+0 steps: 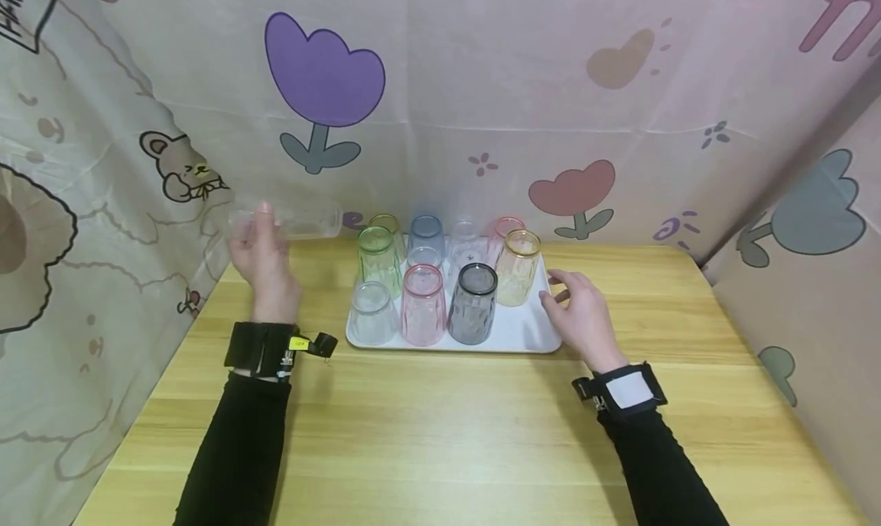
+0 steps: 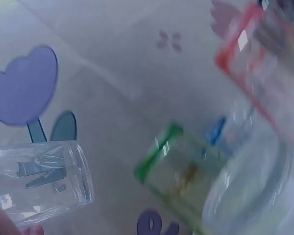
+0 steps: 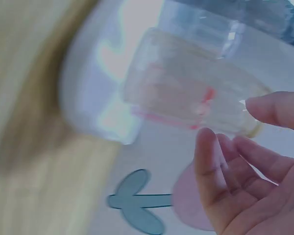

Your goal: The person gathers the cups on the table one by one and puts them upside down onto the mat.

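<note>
The left hand (image 1: 264, 262) was raised above the left side of the tabletop (image 1: 440, 434), its fingers wrapped round a clear cup (image 1: 296, 222) held on its side, well left of the white tray (image 1: 523, 331). The right hand (image 1: 581, 312) hovered just beside the tray's right edge, fingers loosely spread and holding nothing, near the yellow cup (image 1: 518, 267). On the tray stood upturned cups, among them green (image 1: 378, 260), pink (image 1: 423, 304) and grey (image 1: 473, 303)
</note>
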`<control>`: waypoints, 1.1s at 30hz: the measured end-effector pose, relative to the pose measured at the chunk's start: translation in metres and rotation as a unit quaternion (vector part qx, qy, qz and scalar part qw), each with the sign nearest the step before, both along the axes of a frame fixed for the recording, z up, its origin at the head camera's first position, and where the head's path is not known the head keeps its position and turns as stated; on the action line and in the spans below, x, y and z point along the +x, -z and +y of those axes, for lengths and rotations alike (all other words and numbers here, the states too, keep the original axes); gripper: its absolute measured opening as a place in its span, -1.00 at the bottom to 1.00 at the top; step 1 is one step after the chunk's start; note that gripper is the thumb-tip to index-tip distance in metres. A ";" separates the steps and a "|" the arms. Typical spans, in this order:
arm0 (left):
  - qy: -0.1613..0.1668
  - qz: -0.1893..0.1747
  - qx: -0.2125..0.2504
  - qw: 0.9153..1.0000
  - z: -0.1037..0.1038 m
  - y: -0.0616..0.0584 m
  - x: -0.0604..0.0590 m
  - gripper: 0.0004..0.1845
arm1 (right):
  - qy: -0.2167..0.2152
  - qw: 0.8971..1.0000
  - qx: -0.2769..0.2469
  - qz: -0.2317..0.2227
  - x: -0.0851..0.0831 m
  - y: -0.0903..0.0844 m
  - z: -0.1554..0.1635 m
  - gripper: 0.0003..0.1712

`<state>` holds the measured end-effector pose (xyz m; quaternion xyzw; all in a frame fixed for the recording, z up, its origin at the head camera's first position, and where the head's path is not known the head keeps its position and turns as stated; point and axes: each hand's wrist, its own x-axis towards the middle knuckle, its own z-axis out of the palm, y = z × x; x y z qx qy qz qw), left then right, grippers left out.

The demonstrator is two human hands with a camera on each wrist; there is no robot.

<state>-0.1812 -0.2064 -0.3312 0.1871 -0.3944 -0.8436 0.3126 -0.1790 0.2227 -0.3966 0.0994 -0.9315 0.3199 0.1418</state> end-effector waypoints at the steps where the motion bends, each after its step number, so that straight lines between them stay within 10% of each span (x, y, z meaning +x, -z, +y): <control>1: 0.007 0.008 0.012 1.000 0.002 -0.003 0.002 -0.38 | -0.002 1.000 -0.007 0.012 0.001 -0.003 -0.002 -0.52; 10: 0.096 0.078 0.068 0.990 0.032 -0.016 0.022 -0.50 | -0.054 0.988 -0.103 0.100 0.017 -0.033 -0.027 -0.53; 22: 0.210 0.132 0.018 0.969 0.090 -0.017 0.049 -0.65 | -0.196 0.941 -0.218 0.170 0.036 -0.059 -0.072 -0.34; 33: 0.286 0.116 0.027 0.951 0.126 -0.013 0.068 -0.18 | -0.252 0.917 -0.247 0.186 0.044 -0.060 -0.096 -0.13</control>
